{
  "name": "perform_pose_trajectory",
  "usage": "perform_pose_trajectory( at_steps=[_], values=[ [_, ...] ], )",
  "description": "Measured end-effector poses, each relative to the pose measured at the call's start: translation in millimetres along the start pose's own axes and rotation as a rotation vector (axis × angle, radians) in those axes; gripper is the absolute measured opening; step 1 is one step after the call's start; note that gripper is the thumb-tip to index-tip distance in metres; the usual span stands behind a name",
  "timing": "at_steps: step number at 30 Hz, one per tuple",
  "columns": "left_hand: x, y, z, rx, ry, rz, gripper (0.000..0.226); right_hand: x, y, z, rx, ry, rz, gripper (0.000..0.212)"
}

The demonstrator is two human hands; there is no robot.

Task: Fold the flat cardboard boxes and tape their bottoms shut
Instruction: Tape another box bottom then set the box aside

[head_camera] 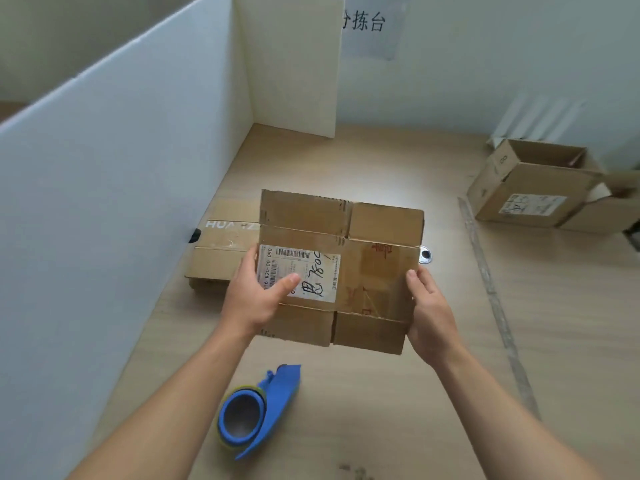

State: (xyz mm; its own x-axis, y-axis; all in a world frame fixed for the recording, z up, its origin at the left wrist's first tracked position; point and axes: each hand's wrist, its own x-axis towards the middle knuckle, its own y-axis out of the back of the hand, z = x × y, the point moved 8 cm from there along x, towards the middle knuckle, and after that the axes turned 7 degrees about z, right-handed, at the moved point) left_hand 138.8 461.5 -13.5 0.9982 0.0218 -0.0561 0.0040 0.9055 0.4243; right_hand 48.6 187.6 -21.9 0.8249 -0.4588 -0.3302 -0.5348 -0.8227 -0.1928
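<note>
I hold a flat brown cardboard box (367,271) with a white shipping label above the middle of the table. My left hand (256,296) grips its left edge, thumb lying across the label. My right hand (429,313) grips its right edge, thumb on top. Both hands lift it clear of the table. A blue tape dispenser (259,410) with a tape roll lies on the table just below the box, between my forearms. Under the box's left side lies a stack of other flat cardboard boxes (221,258).
A folded-up open cardboard box (533,188) stands at the far right of the wooden table (415,393). White partition panels (121,168) wall in the left side and back. A small round metal fitting (425,255) sits in the tabletop by the box's right edge.
</note>
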Motion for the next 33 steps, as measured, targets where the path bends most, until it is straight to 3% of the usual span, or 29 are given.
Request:
perform_pose_trajectory(
  at_steps=[2,5,9,14,18,27,33],
  values=[
    [-20,-9,8,-0.05,0.008,-0.003,0.091,-13,19,-6,-0.012,0.012,-0.02,0.033],
    [-56,-27,20,-0.157,0.02,-0.004,0.065,-27,46,-11,-0.084,0.038,-0.043,0.041],
    [-94,-55,24,-0.214,0.03,-0.044,0.072,-44,71,-11,-0.258,0.112,-0.121,0.049],
    [-118,-68,18,-0.138,0.041,-0.001,0.071,-54,108,2,-0.018,-0.079,-0.188,0.04],
    [-127,-66,20,-0.084,0.032,0.03,0.067,-59,121,2,-0.025,-0.08,-0.301,0.041],
    [-137,-74,28,-0.019,0.02,-0.016,0.071,-54,140,9,-0.095,0.003,-0.034,0.042],
    [-146,-72,23,-0.051,0.054,-0.055,0.079,-67,141,15,-0.004,0.111,-0.117,0.038]
  ],
)
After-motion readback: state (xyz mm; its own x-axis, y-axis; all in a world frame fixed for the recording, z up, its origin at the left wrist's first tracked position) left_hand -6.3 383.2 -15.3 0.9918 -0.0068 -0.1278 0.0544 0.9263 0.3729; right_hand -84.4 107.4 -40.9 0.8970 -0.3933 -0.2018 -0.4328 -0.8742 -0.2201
